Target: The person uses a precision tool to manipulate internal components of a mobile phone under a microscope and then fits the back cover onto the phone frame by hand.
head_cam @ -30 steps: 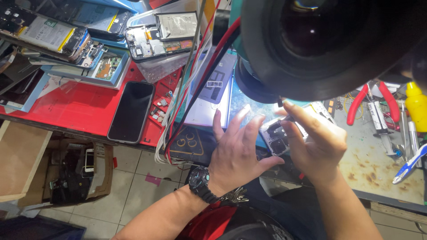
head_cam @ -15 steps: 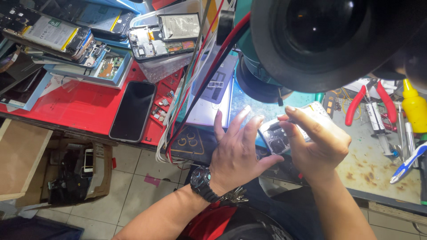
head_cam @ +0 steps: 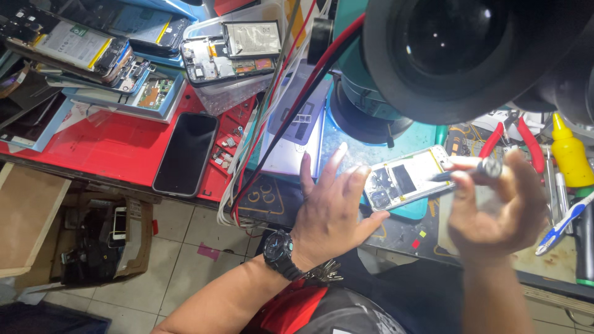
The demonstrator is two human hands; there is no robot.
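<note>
The microscope head (head_cam: pixel 470 49) runs off the top and right edges and covers the far bench behind it. The right hand (head_cam: pixel 495 204) is blurred — the thin tool (head_cam: pixel 470 172) in its fingers is hard to make out, its tip especially. The left hand (head_cam: pixel 334 210) hides the near left end of the opened phone (head_cam: pixel 405 179). Parts in the cardboard box (head_cam: pixel 93 241) — too small to tell.

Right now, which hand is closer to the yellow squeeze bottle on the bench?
The right hand. It holds a thin tool just left of and below the yellow bottle. The left hand is farther, resting by the opened phone.
</note>
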